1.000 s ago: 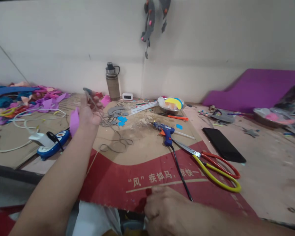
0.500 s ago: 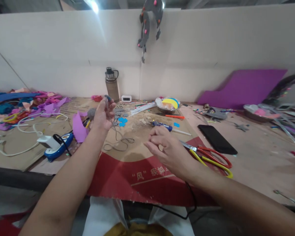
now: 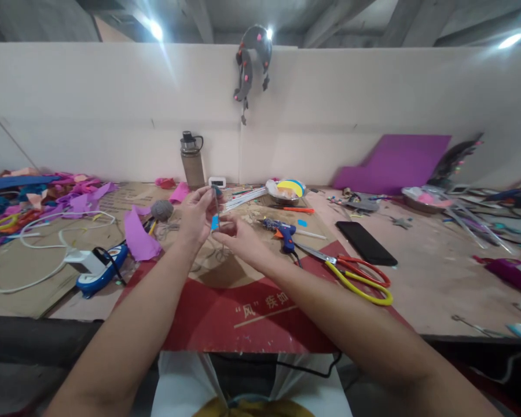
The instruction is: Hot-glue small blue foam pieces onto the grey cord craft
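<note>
My left hand (image 3: 196, 215) and my right hand (image 3: 235, 234) meet above the red and brown cardboard sheet (image 3: 226, 315). Both pinch a thin grey strand (image 3: 216, 204) that stands upright between them, with a small blue piece at its lower part. The strand's loose end trails down onto the cardboard. A blue glue gun (image 3: 283, 231) lies just right of my right hand, and big scissors with red and yellow handles (image 3: 356, 274) lie beyond it.
A black phone (image 3: 365, 244), a metal bowl of coloured pieces (image 3: 283, 189), a bottle (image 3: 191, 160) and a purple foam sheet (image 3: 393, 164) sit farther back. Felt scraps (image 3: 47, 194), a white charger with cable (image 3: 80, 260) and a grey ball (image 3: 161, 210) crowd the left.
My right hand rose from the near table edge and joined my left hand at the strand. My left hand moved right and nearer. The camera tilted up.
</note>
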`<action>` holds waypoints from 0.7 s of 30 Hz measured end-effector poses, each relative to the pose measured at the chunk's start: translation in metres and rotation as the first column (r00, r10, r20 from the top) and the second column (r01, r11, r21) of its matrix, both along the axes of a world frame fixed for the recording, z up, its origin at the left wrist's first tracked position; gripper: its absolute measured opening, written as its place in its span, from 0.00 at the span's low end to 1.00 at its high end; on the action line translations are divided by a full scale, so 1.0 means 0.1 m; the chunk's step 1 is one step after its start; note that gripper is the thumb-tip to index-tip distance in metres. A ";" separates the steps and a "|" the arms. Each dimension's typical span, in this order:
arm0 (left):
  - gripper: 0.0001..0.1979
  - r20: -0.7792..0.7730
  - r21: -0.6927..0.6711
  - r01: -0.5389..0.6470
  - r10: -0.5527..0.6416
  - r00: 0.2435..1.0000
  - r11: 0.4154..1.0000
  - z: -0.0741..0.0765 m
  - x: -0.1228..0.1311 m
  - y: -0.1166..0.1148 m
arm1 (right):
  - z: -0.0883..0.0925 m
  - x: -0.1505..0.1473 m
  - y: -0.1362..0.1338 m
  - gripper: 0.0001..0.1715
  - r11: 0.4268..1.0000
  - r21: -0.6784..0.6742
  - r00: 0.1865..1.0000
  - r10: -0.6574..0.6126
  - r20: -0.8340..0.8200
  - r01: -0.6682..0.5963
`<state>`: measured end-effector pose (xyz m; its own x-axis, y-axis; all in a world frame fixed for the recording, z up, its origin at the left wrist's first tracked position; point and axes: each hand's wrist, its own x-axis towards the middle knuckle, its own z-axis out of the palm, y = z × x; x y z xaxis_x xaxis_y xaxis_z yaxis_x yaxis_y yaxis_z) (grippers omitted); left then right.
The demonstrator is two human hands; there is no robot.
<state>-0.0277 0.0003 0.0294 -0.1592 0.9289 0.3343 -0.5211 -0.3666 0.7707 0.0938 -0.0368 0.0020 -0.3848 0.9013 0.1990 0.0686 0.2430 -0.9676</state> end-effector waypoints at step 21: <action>0.08 -0.199 -0.035 -0.210 0.199 0.960 0.977 -0.05 0.04 0.00 | -0.05 1.12 -0.12 0.21 0.934 0.236 0.841 -0.347 0.416 0.268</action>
<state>-0.0236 0.0006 0.0243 -0.2853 0.9012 0.3261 -0.2791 -0.4036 0.8713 0.2053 -0.0486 -0.0035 -0.1756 0.9578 0.2276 0.5783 0.2875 -0.7635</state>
